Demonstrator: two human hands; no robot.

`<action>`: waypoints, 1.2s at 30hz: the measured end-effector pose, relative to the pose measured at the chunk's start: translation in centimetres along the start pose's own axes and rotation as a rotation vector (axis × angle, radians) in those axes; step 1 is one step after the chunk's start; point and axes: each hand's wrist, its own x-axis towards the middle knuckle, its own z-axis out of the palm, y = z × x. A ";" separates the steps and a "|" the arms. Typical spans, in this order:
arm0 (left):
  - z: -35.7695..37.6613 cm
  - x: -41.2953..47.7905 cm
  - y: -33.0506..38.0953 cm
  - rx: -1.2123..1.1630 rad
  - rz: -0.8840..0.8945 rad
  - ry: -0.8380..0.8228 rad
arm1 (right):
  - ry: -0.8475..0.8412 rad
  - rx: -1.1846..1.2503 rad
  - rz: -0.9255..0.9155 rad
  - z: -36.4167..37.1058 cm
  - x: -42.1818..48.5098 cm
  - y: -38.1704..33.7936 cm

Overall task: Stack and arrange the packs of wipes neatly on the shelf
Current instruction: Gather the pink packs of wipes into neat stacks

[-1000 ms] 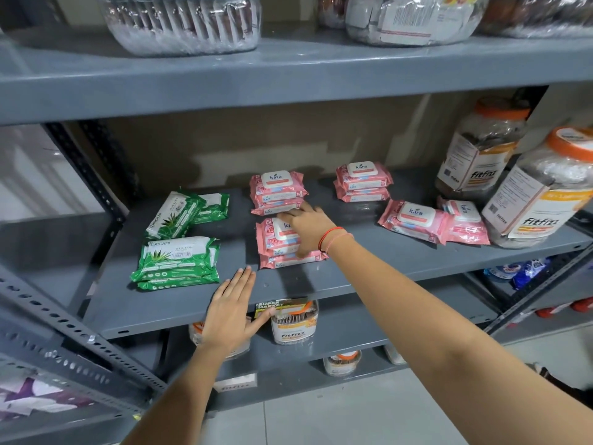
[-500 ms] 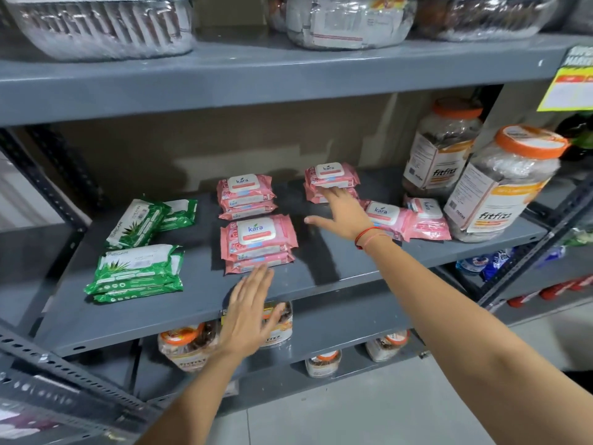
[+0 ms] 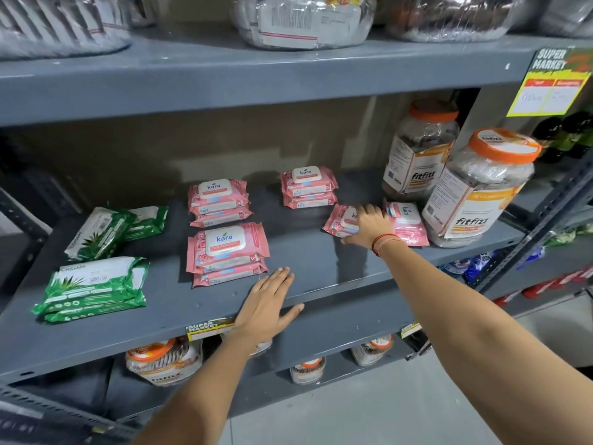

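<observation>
On the grey shelf (image 3: 321,264) lie three stacks of pink wipes packs: front middle (image 3: 227,252), behind it (image 3: 219,200) and back right (image 3: 308,186). Two more pink packs lie loose at the right: one (image 3: 338,220) under my right hand (image 3: 369,224), whose fingers curl over it, and another (image 3: 407,223) beside it against a jar. Green wipes packs sit at the left, a stack in front (image 3: 93,287) and tilted ones behind (image 3: 99,232). My left hand (image 3: 268,305) rests flat and open on the shelf's front edge.
Two big orange-lidded jars (image 3: 478,191) stand at the shelf's right end. Wrapped containers (image 3: 305,20) fill the shelf above, smaller jars (image 3: 163,361) the shelf below. A yellow price tag (image 3: 555,88) hangs at the upper right. Shelf uprights frame both sides.
My right hand left the front middle pink stack, moved right past the back stack and landed on the loose pink pack. My left hand slid a little right along the shelf edge.
</observation>
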 end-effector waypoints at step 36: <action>0.2 -0.1 0.0 0.151 0.027 -0.031 | -0.407 -0.086 -0.309 -1.6 1.0 -3.6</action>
